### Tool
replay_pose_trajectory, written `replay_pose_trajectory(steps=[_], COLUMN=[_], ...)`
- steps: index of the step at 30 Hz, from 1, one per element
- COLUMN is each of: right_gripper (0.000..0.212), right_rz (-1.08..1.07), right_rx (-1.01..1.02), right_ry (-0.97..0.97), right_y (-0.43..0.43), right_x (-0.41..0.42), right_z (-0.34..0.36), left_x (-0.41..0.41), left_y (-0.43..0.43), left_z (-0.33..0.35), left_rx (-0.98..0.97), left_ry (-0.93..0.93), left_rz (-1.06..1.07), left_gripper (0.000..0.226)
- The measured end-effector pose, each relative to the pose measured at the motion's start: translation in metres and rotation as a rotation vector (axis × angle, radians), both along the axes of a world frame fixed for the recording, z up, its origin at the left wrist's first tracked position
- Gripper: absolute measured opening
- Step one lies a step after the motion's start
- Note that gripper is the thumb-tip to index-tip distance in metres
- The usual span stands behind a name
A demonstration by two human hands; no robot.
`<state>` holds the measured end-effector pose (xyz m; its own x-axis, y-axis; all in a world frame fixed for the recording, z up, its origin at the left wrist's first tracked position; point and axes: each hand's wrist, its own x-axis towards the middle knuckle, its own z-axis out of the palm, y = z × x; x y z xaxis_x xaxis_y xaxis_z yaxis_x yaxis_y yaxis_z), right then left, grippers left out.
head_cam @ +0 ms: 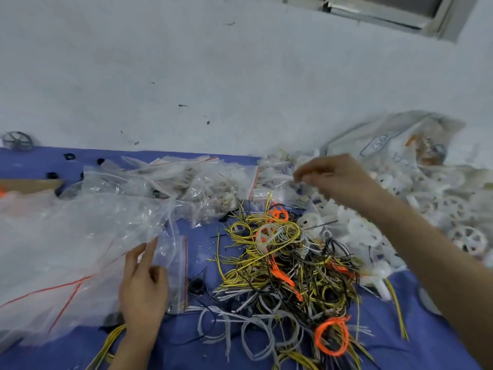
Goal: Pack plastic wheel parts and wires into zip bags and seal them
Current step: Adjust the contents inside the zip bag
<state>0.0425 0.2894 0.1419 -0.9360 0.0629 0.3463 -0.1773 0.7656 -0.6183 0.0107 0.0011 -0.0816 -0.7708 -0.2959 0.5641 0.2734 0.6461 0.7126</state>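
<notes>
The left hand (pixel 144 284) lies flat, fingers straight, on clear red-sealed zip bags (pixel 80 236) at 8 o'clock. The blurred right hand (pixel 336 180) hovers at 2 o'clock, and I cannot tell its grip. Tangled yellow, black, grey and orange wires (pixel 282 273) lie between them, with white plastic wheel parts (pixel 453 209) at 3 o'clock.

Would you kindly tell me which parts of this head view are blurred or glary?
Head view: the right hand is motion-blurred, its grip unreadable; the left hand on the zip bags is sharper; glare whitens those bags; the white wheel parts at the right edge smear.
</notes>
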Motion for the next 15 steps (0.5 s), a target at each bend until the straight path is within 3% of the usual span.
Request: replay_pose_trajectory(steps=[3,5,11,15], right_gripper=[0.010,0.013,0.024,0.020], right_rz=[0.094,0.129,0.147,0.105], right_rx=[0.403,0.516,0.478,0.228], right_ry=[-0.222,-0.330,-0.544,-0.497], right_y=[-0.006,-0.012,-0.022,-0.016], right_x=[0.016,0.025,0.032,0.029], right_z=[-0.058,-0.090,-0.134,-0.121], left_x=[0.000,-0.001,0.000,0.003], left_y=[-0.001,0.000,0.002,0.010], left_z=[-0.003,-0.004,-0.001,-0.002], left_rx=[-0.024,-0.032,-0.041,-0.061], left_ry=[0.004,0.007,0.037,0.078], left_rz=[-0.013,-0.012,-0.021,-0.090], left_gripper=[0.055,0.054,0.054,0.051])
